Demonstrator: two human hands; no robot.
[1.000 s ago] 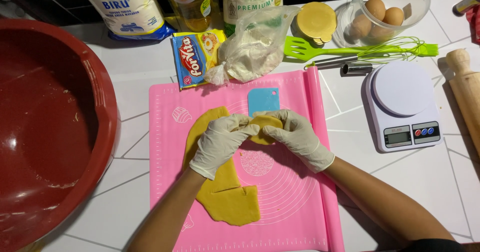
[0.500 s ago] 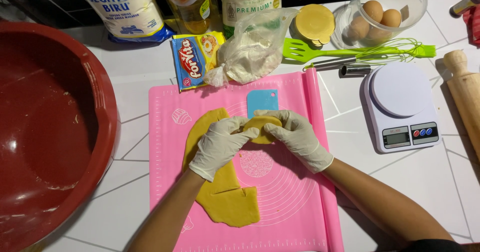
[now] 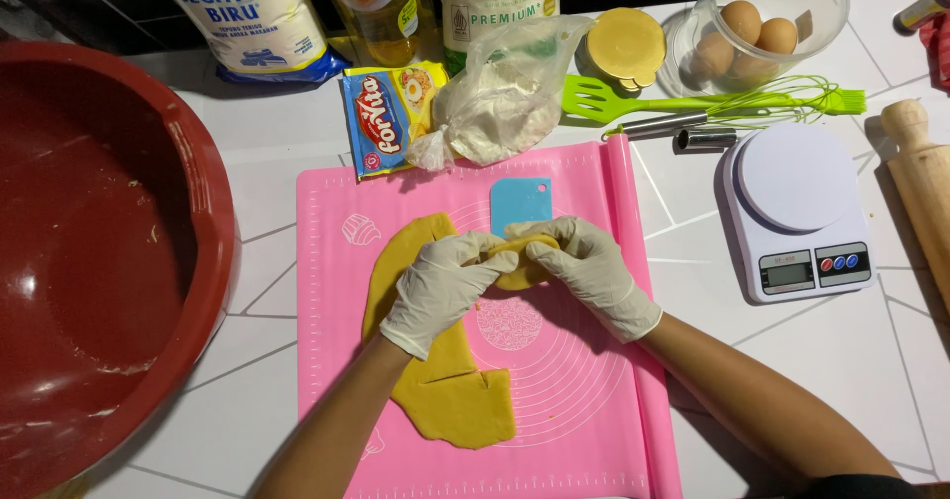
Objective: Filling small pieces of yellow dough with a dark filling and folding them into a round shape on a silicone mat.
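Head view: the small dough piece (image 3: 520,261) is mostly hidden, since the gloved left hand (image 3: 442,286) and right hand (image 3: 592,269) have their fingers clamped on it from both sides, above the pink mat (image 3: 584,400) on the tabletop (image 3: 247,400). Both forearms reach in from the bottom edge. A flat dough sheet (image 3: 450,390) lies under the left wrist. A blue scraper (image 3: 519,202) sits just behind the hands, a red bowl (image 3: 99,261) stands far left, cut off, and a kitchen scale (image 3: 797,212) stands right.

White-blue bag (image 3: 242,19), red-yellow sachet (image 3: 388,118), grey scale screen (image 3: 791,274)
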